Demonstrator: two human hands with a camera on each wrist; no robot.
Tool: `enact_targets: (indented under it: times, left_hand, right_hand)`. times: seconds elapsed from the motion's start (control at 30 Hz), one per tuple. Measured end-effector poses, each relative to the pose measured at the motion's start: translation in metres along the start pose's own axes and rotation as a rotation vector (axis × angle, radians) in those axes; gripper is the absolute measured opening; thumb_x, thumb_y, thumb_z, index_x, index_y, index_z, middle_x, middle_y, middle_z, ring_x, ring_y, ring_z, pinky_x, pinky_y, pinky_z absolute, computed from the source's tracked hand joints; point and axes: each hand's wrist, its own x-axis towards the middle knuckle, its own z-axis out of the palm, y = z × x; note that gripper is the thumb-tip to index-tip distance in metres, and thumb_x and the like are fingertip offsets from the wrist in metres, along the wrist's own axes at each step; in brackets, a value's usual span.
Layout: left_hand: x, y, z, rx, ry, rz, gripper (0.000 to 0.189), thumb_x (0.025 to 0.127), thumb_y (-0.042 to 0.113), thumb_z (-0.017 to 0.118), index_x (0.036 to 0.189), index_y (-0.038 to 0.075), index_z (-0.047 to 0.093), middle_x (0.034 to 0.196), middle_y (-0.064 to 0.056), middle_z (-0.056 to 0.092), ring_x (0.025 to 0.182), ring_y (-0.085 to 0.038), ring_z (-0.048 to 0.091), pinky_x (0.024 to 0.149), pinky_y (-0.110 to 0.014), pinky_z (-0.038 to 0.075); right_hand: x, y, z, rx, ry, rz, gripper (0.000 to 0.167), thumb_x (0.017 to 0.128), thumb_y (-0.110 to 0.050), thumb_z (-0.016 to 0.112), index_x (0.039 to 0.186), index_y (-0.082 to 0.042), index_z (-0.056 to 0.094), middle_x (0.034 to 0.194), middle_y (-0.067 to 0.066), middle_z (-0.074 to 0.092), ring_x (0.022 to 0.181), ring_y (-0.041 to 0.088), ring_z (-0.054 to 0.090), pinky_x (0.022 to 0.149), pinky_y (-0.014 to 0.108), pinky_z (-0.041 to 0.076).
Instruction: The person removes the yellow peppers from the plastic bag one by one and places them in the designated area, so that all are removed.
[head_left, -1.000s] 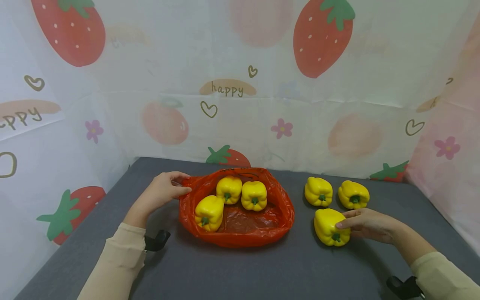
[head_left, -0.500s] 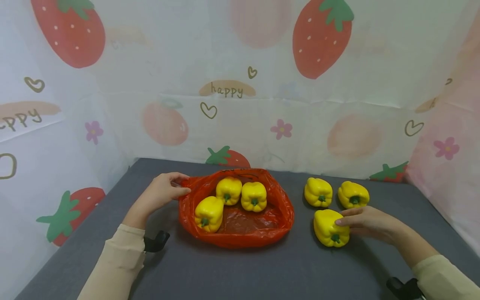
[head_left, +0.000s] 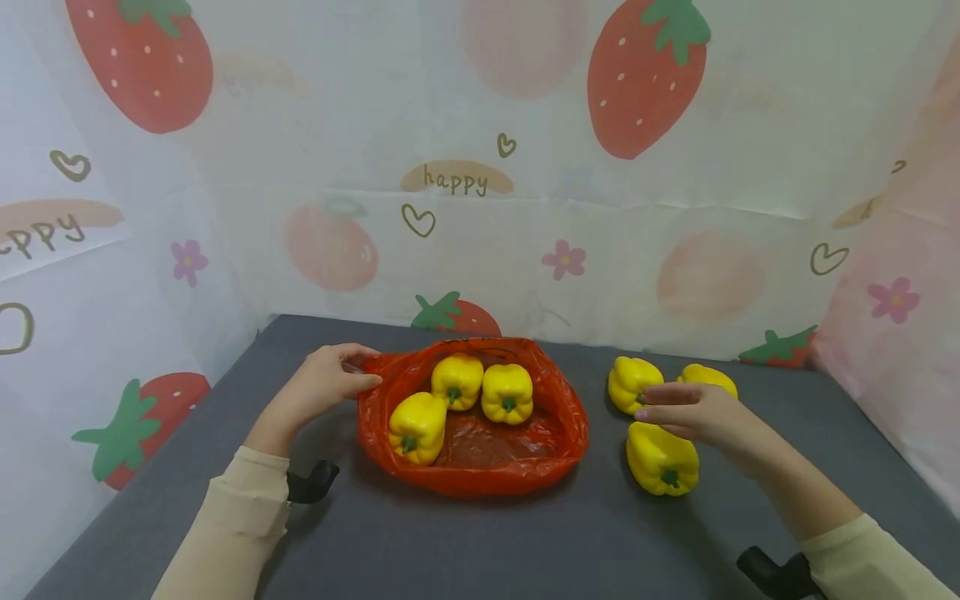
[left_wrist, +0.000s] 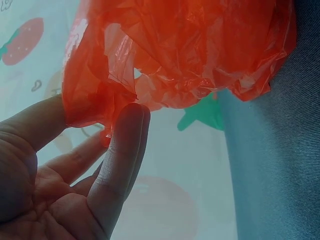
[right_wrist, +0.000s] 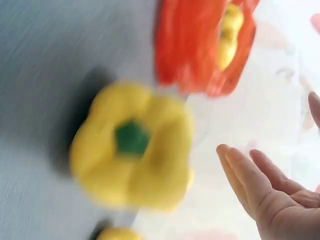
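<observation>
An orange-red plastic bag (head_left: 480, 479) lies with its mouth spread wide, yellow bell peppers (head_left: 417, 425) inside it. My left hand (head_left: 330, 379) pinches the bag's left edge; the left wrist view shows thumb and fingers on the thin plastic (left_wrist: 175, 45). To the right of the bag are three more yellow bell peppers: a front one (head_left: 662, 462), a back left one (head_left: 630, 387) and a back right one (head_left: 708, 377), partly hidden. Over them is my right hand (head_left: 701, 412), fingers extended and holding nothing. The right wrist view shows a blurred pepper (right_wrist: 165, 150) beside the right hand (right_wrist: 285, 200).
A dark grey cloth (head_left: 480, 550) covers the table. Behind and at both sides hangs a pale curtain (head_left: 480, 250) printed with strawberries, hearts and flowers. Black wrist mounts (head_left: 313, 482) stick out near both sleeves.
My right hand has left the front pepper and moved up and to the left, now overlapping the back peppers in the head view. The left hand and bag have stayed put.
</observation>
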Motion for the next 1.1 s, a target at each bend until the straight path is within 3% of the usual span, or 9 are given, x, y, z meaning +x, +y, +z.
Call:
enact_targets:
  times: [0.3,0.63,0.93,1.1]
  left_hand:
    - [0.0,-0.002,0.0,0.002,0.002,-0.003,0.049,0.095,0.025,0.066,0.137,0.002,0.056,0.122,-0.02,0.066,0.103,-0.028,0.066,0.09,-0.043,0.058]
    - [0.002,-0.002,0.001,-0.002,0.008,-0.002,0.049,0.095,0.025,0.067,0.137,0.004,0.056,0.125,-0.02,0.065,0.106,-0.029,0.065,0.089,-0.041,0.059]
    - [0.003,-0.003,0.001,-0.007,0.013,-0.001,0.048,0.095,0.025,0.067,0.137,0.004,0.056,0.124,-0.02,0.065,0.105,-0.028,0.066,0.088,-0.04,0.059]
    - [0.003,-0.002,0.0,-0.009,0.012,0.007,0.048,0.095,0.025,0.066,0.137,0.004,0.056,0.125,-0.02,0.065,0.105,-0.029,0.066,0.089,-0.041,0.059]
  right_hand:
    - [0.021,-0.032,0.052,0.154,-0.065,-0.067,0.066,0.094,-0.036,0.068,0.144,0.002,0.048,0.148,0.02,0.051,0.13,0.028,0.057,0.105,0.039,0.05]
    - [0.055,-0.051,0.095,0.288,-0.144,-0.09,0.062,0.093,-0.033,0.07,0.139,0.004,0.052,0.135,0.017,0.062,0.129,0.033,0.057,0.107,0.043,0.047]
    - [0.073,-0.065,0.123,0.371,-0.219,-0.066,0.049,0.097,-0.026,0.065,0.134,0.005,0.056,0.136,0.021,0.061,0.122,0.027,0.064,0.109,0.043,0.045]
    - [0.082,-0.069,0.136,0.405,-0.257,-0.028,0.045,0.098,-0.026,0.064,0.132,0.003,0.059,0.136,0.019,0.061,0.124,0.032,0.062,0.107,0.041,0.048]
